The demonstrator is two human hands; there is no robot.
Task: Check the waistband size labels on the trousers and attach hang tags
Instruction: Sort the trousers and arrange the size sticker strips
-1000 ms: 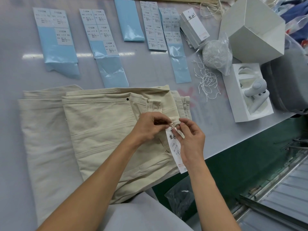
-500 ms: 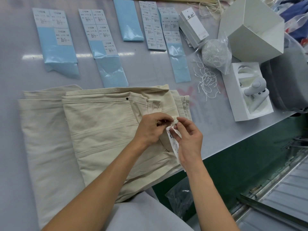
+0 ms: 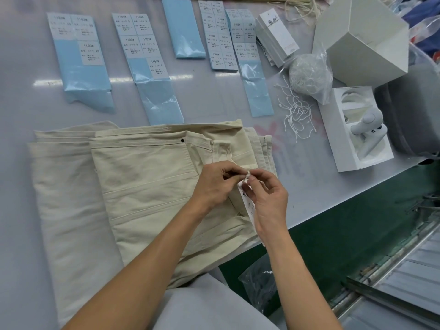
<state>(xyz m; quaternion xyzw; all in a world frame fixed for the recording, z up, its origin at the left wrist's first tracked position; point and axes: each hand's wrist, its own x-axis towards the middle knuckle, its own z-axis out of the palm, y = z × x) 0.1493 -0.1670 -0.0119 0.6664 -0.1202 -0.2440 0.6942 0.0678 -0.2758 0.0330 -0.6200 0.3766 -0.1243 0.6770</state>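
Folded cream trousers (image 3: 147,177) lie on the pale table, waistband toward the right, on top of another folded cream pair (image 3: 66,186). My left hand (image 3: 215,181) pinches at the waistband belt loop. My right hand (image 3: 266,194) meets it fingertip to fingertip, pinching the small string end. A white hang tag (image 3: 247,203) hangs under my right palm, mostly hidden by the hand.
Blue strips of size stickers (image 3: 81,55) lie in rows along the far side. A stack of hang tags (image 3: 277,36), loose white strings (image 3: 296,113), a bag of strings (image 3: 309,77) and white boxes (image 3: 357,129) sit at the right. The table edge (image 3: 333,206) runs diagonally.
My right hand has slid over the hang tag, covering more of it. Both hands have drawn closer at the belt loop. The trousers have not shifted.
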